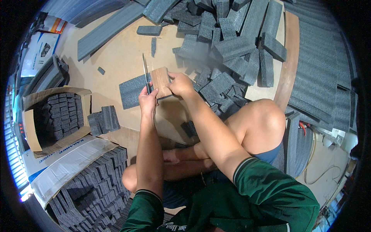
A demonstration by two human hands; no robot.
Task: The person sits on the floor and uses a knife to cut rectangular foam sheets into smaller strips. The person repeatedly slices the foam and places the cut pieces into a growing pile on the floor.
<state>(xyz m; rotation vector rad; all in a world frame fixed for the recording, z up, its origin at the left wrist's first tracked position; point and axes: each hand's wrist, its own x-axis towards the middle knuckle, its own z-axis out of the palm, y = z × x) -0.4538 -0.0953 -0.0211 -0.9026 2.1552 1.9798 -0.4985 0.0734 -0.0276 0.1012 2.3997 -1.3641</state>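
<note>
My left hand [148, 98] grips the black handle of a knife [145, 69], its blade pointing away from me. The thumb of that hand also rests at the near left corner of a rectangular wooden block [161, 81]. At the block's right edge, my right hand [181, 84] holds it with thumb and fingers. Under the block lies a flat sheet of dark grey foam [132, 91], showing mainly on the left. The knife stands along the block's left side; whether its blade touches the foam I cannot tell.
A heap of grey foam pieces [214, 87] spreads to the right and far side. On the left are a cardboard box [87, 100] and a larger carton [78, 150], both packed with foam pieces. A long foam strip [110, 30] lies at the far left, a wooden board [287, 61] at right.
</note>
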